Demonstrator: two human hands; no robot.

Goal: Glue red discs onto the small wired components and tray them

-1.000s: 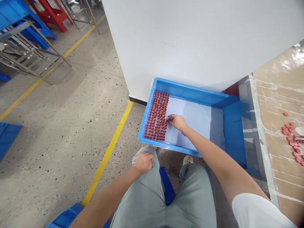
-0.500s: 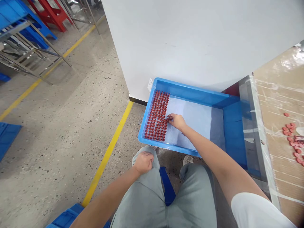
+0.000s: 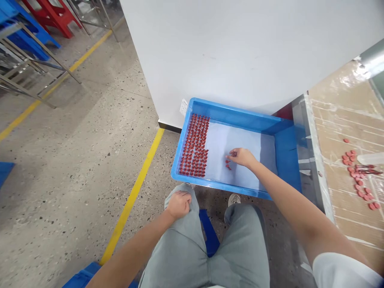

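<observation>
My right hand (image 3: pixel 241 157) is inside a blue plastic tray (image 3: pixel 234 107), thumb and fingers drawn together in a pinch. A few loose small red parts (image 3: pixel 228 165) lie on the white liner just below its fingertips. Whatever is between those fingertips is too small and blurred to make out. Along the tray's left end, small red pointed parts (image 3: pixel 194 146) stand in close, neat rows. My left hand (image 3: pixel 179 204) rests on my left knee, its fingers curled in with nothing visible in them.
On the right, a cardboard-covered table (image 3: pixel 333 168) carries scattered red discs (image 3: pixel 349 157) and a bundle of thin dark red sticks (image 3: pixel 367 169). A white panel (image 3: pixel 228 52) stands behind the tray. Stools (image 3: pixel 57 18) and metal frames (image 3: pixel 33 64) are at the far left.
My right hand has moved right, from the edge of the standing rows to the loose parts. A part now stands where its fingertips were. The left hand stays on the knee.
</observation>
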